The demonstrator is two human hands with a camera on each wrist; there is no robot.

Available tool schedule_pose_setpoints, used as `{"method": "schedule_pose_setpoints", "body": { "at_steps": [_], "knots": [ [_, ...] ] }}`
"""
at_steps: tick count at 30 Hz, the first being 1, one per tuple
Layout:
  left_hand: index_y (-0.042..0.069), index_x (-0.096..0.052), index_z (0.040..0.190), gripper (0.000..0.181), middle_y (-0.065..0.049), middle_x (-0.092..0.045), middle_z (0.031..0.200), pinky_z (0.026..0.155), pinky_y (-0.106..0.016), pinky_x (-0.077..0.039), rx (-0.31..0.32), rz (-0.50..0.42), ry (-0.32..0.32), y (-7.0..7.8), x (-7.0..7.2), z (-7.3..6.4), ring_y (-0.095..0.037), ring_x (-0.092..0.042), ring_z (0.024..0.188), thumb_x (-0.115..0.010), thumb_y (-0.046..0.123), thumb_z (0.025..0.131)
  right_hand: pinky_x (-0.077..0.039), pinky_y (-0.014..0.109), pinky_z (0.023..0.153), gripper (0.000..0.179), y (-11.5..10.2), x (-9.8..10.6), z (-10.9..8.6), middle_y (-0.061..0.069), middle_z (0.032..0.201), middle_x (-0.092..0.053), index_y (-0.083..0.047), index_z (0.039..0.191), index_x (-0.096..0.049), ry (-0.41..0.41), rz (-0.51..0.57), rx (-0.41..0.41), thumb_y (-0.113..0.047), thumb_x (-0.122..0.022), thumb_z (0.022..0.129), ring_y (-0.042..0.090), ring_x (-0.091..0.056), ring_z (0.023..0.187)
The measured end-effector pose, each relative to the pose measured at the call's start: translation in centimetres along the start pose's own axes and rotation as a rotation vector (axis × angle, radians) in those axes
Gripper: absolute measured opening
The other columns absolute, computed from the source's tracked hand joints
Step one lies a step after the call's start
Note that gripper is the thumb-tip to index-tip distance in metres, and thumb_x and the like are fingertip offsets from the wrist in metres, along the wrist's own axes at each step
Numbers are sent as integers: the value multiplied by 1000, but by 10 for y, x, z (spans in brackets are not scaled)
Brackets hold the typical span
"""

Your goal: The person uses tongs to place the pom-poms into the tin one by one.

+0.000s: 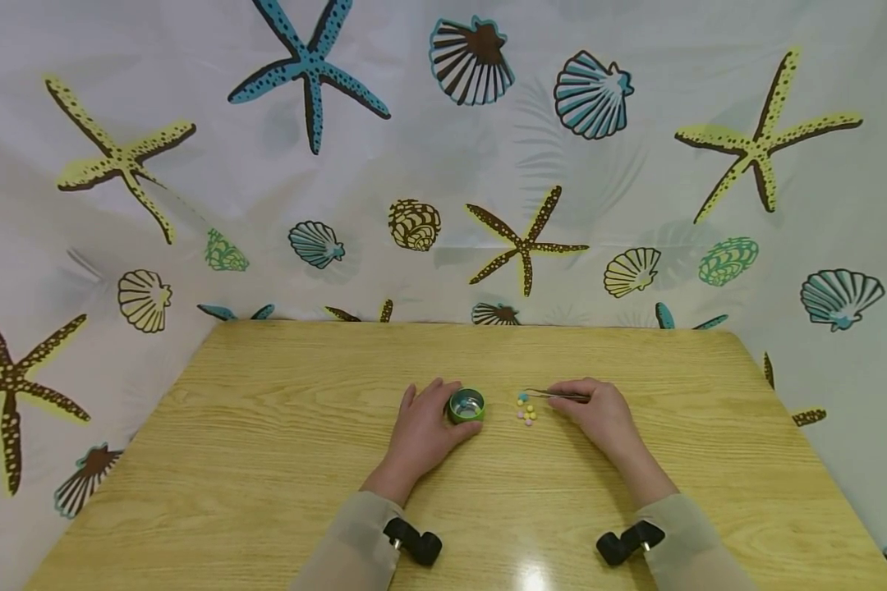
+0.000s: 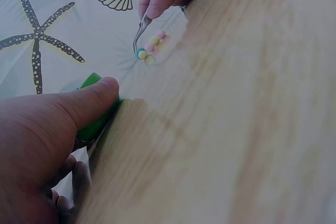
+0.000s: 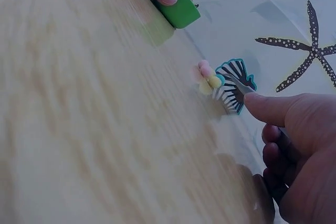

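Tweezers (image 1: 566,396) are being pinched in the right hand (image 1: 604,415), their tips touching a blue ball (image 1: 522,396) beside yellow and pink balls (image 1: 532,416) on the table (image 1: 281,427); the left hand (image 1: 423,428) is gripping a green cup (image 1: 466,405).

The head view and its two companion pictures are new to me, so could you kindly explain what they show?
There is no robot here, just a person's bare hands. One picture comes from a head-worn camera, the others from a camera on each wrist. On the wooden table, the left hand holds a small green container. The right hand pinches tweezers, their tips beside a small blue piece, near yellow pieces and pink pieces.
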State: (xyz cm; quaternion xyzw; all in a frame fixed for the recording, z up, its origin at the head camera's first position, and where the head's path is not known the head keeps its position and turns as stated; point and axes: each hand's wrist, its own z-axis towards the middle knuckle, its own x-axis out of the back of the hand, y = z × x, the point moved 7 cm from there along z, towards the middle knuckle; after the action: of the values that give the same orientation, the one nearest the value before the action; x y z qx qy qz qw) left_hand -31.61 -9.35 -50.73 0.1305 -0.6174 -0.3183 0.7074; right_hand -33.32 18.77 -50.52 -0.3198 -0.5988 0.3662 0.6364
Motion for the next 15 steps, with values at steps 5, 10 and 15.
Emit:
{"method": "schedule_pose_setpoints", "body": {
  "at_steps": [5, 10, 15],
  "knots": [
    [3, -64, 152, 74, -17, -64, 155, 135, -62, -14, 3, -4, -2, 0, -1, -1, -37, -47, 156, -91, 40, 95, -60, 51, 100, 19, 1, 0, -1, 7, 114, -78, -11, 118, -88, -2, -13, 7, -20, -83, 102, 30, -72, 113],
    [3, -64, 151, 72, -18, -64, 154, 134, -62, -15, 3, -14, -2, 1, 0, -1, -37, -47, 155, -91, 39, 94, -60, 50, 98, 19, 1, 0, -2, 5, 112, -78, -12, 118, -88, -2, -36, 12, -21, -84, 102, 30, -72, 112],
    [3, -65, 151, 72, -18, -64, 154, 134, -62, -14, 5, -24, -3, 2, 1, -1, -38, -47, 155, -91, 38, 94, -60, 50, 98, 20, -1, 2, -3, 8, 116, -78, -12, 120, -87, 6, -27, 7, -22, -83, 102, 31, -72, 113]
  ]
}}
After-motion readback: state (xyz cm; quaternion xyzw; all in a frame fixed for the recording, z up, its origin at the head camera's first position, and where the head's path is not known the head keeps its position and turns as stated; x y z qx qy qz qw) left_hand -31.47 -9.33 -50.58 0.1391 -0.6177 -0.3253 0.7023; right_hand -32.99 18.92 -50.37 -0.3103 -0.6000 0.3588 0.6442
